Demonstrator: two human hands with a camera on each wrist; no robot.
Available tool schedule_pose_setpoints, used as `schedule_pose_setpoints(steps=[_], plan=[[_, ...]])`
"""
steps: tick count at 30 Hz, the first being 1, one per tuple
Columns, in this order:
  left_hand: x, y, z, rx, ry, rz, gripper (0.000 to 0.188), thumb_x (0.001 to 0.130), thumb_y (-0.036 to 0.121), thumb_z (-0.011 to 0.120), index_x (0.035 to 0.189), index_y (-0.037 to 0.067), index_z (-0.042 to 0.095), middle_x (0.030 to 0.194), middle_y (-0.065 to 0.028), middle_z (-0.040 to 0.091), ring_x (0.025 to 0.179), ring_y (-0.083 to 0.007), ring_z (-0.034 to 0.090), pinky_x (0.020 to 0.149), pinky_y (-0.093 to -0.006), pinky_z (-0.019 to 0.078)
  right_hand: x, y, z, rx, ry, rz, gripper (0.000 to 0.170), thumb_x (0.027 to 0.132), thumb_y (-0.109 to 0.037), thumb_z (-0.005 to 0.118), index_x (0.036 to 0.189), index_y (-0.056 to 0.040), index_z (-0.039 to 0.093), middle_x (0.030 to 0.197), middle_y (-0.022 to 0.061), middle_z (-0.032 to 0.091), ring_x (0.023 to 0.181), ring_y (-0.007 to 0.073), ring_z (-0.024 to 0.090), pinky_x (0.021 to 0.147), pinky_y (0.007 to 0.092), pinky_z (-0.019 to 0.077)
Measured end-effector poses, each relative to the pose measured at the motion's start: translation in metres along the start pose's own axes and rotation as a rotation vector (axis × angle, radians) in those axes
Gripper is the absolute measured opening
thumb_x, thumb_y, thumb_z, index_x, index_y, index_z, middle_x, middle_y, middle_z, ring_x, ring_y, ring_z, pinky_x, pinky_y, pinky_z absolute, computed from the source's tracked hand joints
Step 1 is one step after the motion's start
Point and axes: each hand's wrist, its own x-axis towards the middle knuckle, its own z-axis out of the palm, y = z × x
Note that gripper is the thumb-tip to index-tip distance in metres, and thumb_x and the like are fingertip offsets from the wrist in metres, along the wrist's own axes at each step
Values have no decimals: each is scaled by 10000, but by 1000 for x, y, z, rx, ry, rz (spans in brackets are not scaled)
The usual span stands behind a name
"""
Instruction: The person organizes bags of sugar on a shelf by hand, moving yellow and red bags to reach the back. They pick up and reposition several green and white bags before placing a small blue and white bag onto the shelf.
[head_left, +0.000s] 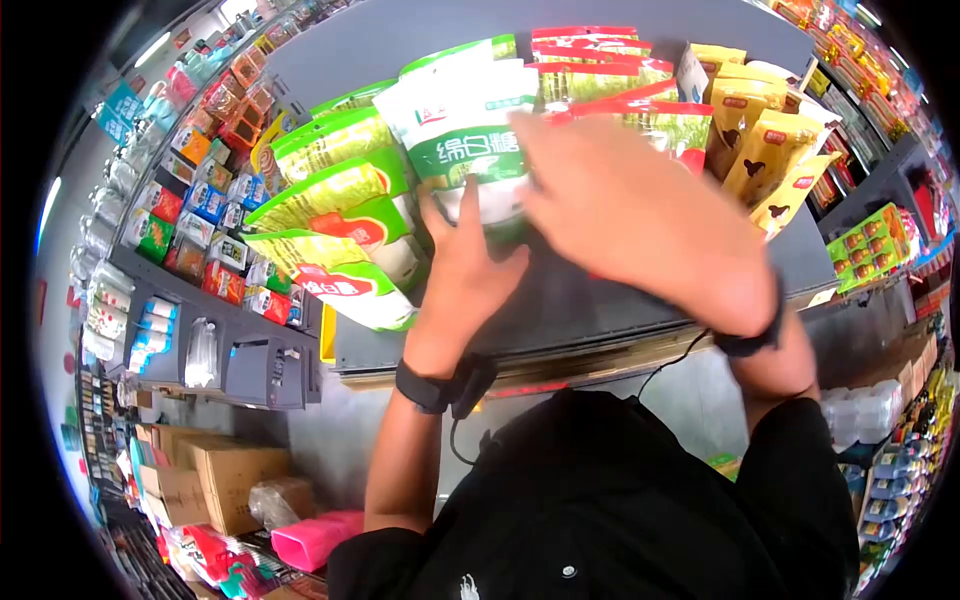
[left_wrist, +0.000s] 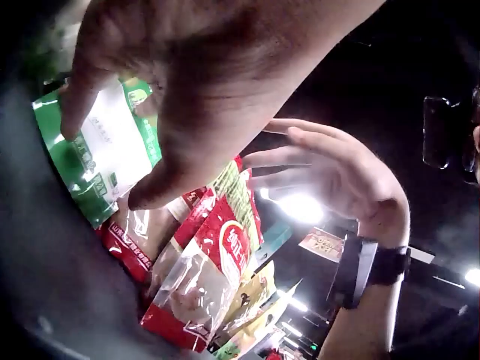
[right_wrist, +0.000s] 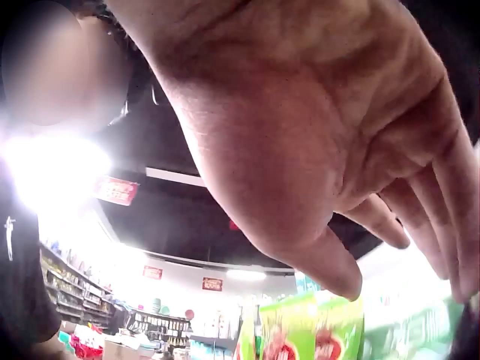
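White-and-green bag (head_left: 462, 155) of glossy, flexible plastic, a smooth green band crossing its creased white front, sits upright above the flat, dark grey bench (head_left: 600, 312), between shiny green-topped bags (head_left: 345, 222) and crinkled red-edged bags (head_left: 600, 75). It lies just beyond the left hand (head_left: 465, 288), whose fingers are spread, tips against its lower front. The right hand (head_left: 625, 210), blurred, has fingers extended by the bag's right edge; whether they touch it, I cannot tell
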Motion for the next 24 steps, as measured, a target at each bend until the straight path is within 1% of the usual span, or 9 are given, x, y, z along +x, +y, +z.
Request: schedule_pose_setpoints(steps=[3, 4, 8, 11, 12, 17, 20, 21, 24], plan=[[-1, 26, -11, -40, -53, -182, 969, 804, 139, 837, 1611, -22, 325, 1627, -482, -86, 1415, -640, 400, 1123, -466, 482, 18, 19, -55, 58, -44, -299, 499, 933, -136, 649, 1408, 5, 591, 1251, 238, 660, 1186, 390, 626, 982, 479, 520], [-3, 31, -11, -41, -42, -186, 974, 807, 149, 846, 1618, -10, 331, 1634, -478, -79, 1446, -621, 374, 1136, -461, 468, 24, 40, -64, 453, -83, -380, 544, 962, -148, 670, 1469, 5, 548, 1413, 216, 586, 1331, 323, 553, 1074, 429, 489], [-8, 37, -3, 0, 21, -135, 986, 816, 169, 859, 1642, 35, 337, 1653, -455, -109, 1523, -590, 276, 1178, -468, 421, 147, 34, -44, -309, 25, -375, 119, 762, -60, 680, 725, 48, 714, 637, 155, 652, 666, 393, 669, 680, 479, 559], [-14, 41, 0, 57, 59, -79, 975, 825, 160, 850, 1651, 73, 339, 1665, -435, -127, 1528, -601, 246, 1188, -489, 405, 254, 95, 49, -409, -439, -399, 185, 696, -103, 719, 820, 30, 682, 766, 151, 673, 691, 305, 593, 629, 493, 470], [-15, 44, -1, 54, 50, -80, 970, 826, 161, 849, 1650, 76, 344, 1667, -432, -127, 1530, -604, 236, 1189, -489, 404, 227, 62, 15, -559, -613, -338, 486, 842, -48, 566, 1307, -89, 701, 1182, 199, 755, 1128, 366, 719, 931, 493, 563], [-19, 47, -1, 57, 2, -45, 912, 842, 159, 836, 1629, 65, 386, 1666, -434, -122, 1521, -616, 222, 1177, -495, 419, 217, 53, -1, -469, -762, -196, 451, 853, -118, 686, 1304, -91, 699, 1202, 156, 740, 1085, 314, 710, 873, 438, 556], [-19, 46, 3, 46, -33, -54, 885, 851, 161, 828, 1617, 52, 399, 1662, -442, -112, 1500, -626, 258, 1166, -502, 430, 229, 80, 19, -309, -631, -242, 201, 878, -128, 728, 1031, -18, 659, 773, 102, 672, 725, 277, 656, 660, 443, 535], [-18, 45, 5, 34, -43, -63, 876, 854, 162, 825, 1613, 47, 403, 1661, -445, -109, 1492, -630, 271, 1163, -505, 433, 234, 77, 13, -391, -713, -220, 206, 906, -139, 718, 1050, -6, 656, 842, 125, 707, 792, 284, 699, 699, 412, 547], [-15, 42, 9, -2, -28, -34, 862, 846, 145, 816, 1587, -14, 406, 1629, -493, -65, 1503, -689, 140, 1214, -555, 351, 220, 75, -2, -561, -714, -214, 145, 764, -81, 713, 881, 3, 732, 814, 170, 738, 727, 311, 691, 653, 455, 530]])
